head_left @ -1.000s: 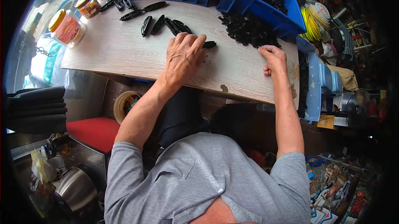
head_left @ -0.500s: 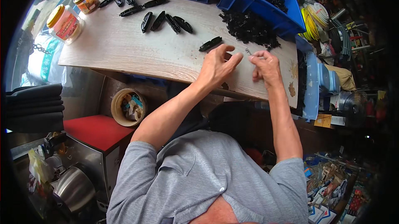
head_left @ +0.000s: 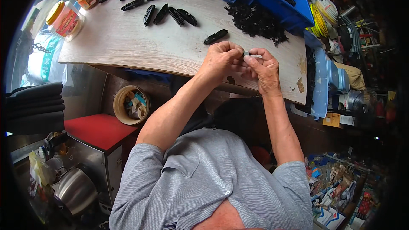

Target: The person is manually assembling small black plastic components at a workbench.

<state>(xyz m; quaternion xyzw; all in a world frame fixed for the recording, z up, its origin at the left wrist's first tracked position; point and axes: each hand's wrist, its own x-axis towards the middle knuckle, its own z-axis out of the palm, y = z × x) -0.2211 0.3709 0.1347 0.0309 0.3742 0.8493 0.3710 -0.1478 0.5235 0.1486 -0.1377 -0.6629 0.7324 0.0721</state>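
Note:
Above the table's front part, my left hand (head_left: 219, 61) and my right hand (head_left: 266, 70) meet fingertip to fingertip. Both are closed in a pinch around a small grey metal piece (head_left: 246, 53), which looks like a short spring or clip; its exact kind is too small to make out. Just beyond my left hand lies a long, black plastic part (head_left: 216, 37), apart from the fingers. A heap of small black plastic pieces (head_left: 255, 23) spreads over the table beyond my right hand. Farther left rest several more elongated black parts (head_left: 175, 16).
Blue plastic bins (head_left: 268, 2) line the table's far edge, one holding black pieces. Lidded jars (head_left: 64, 20) stand at the far left of the pale wooden table (head_left: 128, 38). Below it are a round bucket (head_left: 132, 105) with scraps and a red-topped cabinet (head_left: 99, 132).
My right hand has moved left with the small metal piece, and my left hand has closed its fingers on it. The two hands now meet.

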